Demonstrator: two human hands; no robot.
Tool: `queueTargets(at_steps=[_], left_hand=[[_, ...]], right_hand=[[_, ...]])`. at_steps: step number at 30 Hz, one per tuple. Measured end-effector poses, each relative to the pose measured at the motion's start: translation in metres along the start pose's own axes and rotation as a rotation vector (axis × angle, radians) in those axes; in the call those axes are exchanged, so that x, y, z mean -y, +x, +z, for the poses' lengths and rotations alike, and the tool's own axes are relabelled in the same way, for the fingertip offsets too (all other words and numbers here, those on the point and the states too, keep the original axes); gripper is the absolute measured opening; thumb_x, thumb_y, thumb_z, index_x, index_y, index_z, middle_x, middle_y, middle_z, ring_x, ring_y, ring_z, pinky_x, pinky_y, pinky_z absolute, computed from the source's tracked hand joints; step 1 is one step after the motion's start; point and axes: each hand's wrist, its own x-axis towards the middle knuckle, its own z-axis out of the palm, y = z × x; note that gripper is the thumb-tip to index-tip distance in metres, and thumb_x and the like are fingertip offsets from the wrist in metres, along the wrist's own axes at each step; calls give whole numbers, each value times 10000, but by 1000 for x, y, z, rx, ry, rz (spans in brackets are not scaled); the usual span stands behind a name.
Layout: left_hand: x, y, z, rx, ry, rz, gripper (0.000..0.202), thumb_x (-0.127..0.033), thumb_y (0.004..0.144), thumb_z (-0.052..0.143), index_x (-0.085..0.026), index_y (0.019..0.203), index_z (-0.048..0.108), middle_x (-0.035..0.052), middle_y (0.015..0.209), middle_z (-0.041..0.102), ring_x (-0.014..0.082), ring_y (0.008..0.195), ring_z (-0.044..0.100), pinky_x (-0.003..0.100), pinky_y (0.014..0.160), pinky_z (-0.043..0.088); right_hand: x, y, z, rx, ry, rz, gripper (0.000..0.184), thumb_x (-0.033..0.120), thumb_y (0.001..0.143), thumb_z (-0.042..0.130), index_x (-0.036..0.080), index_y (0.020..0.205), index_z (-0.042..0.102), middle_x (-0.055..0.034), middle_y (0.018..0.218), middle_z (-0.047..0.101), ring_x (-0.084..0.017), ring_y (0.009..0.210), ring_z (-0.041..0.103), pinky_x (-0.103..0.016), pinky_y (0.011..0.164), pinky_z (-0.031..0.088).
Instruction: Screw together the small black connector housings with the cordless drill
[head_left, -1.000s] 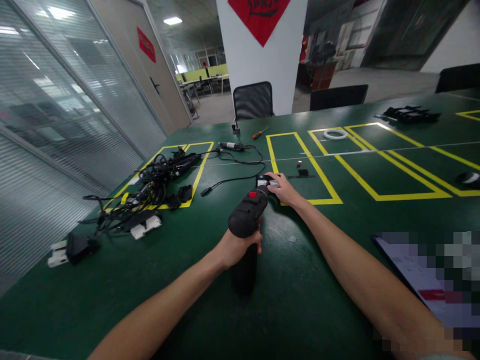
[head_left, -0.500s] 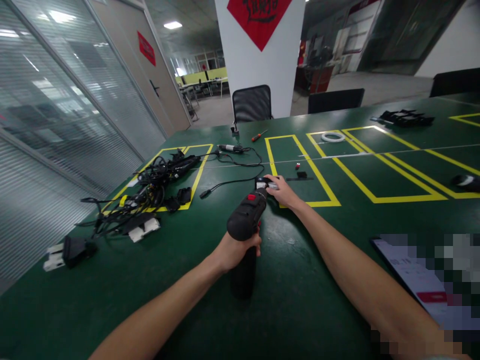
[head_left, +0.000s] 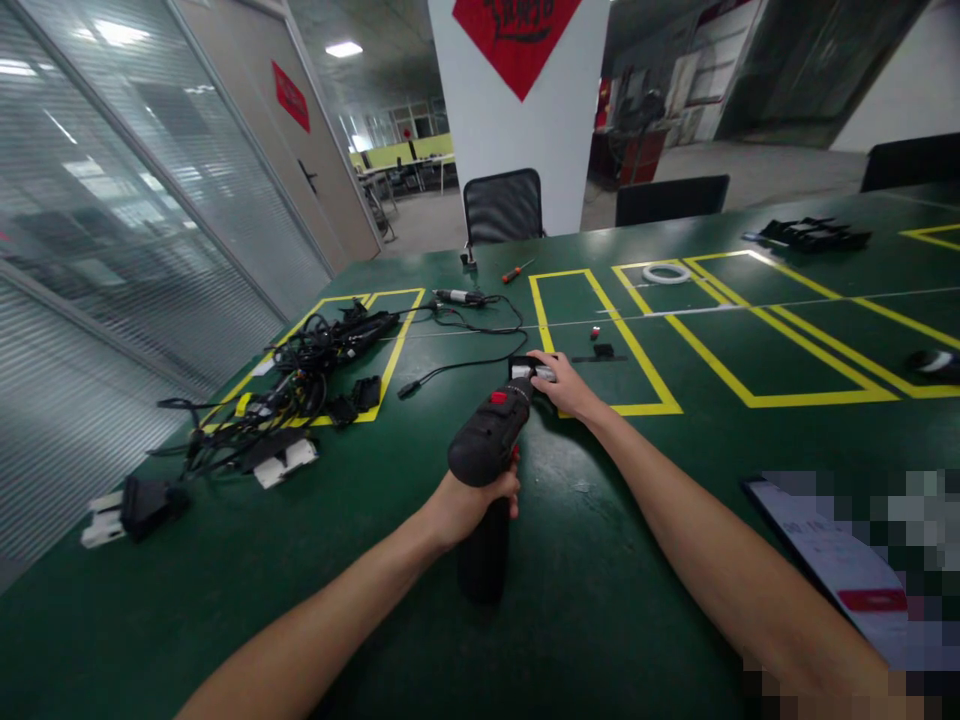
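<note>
My left hand [head_left: 480, 502] is wrapped round the grip of a black cordless drill [head_left: 489, 432] with a red switch on top. The drill's chuck points away from me, towards a small black-and-white part [head_left: 523, 367] on the green table. My right hand [head_left: 561, 384] is closed on that part from its right side. Where the drill's tip meets the part is hard to make out behind the chuck. Just beyond my right hand lie a small black piece [head_left: 603, 350] and a tiny red-and-white item [head_left: 595, 332].
Tangled black cables [head_left: 311, 365] cover the table's left side, with black-and-white brackets [head_left: 285, 460] nearer me. A pen-shaped corded tool [head_left: 461, 297] and an orange screwdriver [head_left: 513, 274] lie farther back. A white ring [head_left: 666, 274] and a tablet [head_left: 825, 550] are to the right.
The drill and my left hand have shifted very slightly left and down. My right hand stays at the black-and-white part.
</note>
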Motion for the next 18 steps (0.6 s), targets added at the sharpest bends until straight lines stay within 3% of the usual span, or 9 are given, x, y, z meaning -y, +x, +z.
queueTargets(at_steps=[7,14,18], left_hand=[[-3,-2,-6,-3,-54,-45,286,-214,644,642,-136,903,551,-14,740,559,96,535,558,257,567,414],[-3,0,-4,11,-16,-14,195,-204,638,631,-143,788,522,-33,651,525,95,505,544,255,566,415],[-1,1,-5,20,-27,-20,223,-201,640,636,-140,827,531,-34,663,532,96,504,553,250,559,419]], right_hand=[[2,-1,-1,0,-3,-3,522,265,813,586,275,1334,565,-58,1182,481,-244,1128,549,-421,1070,392],[2,-1,0,-8,-9,-2,523,268,818,588,256,1340,563,-70,1198,484,-246,1153,542,-410,1077,386],[1,-1,0,-11,-15,-6,519,275,818,589,270,1337,565,-63,1208,489,-245,1154,547,-412,1073,388]])
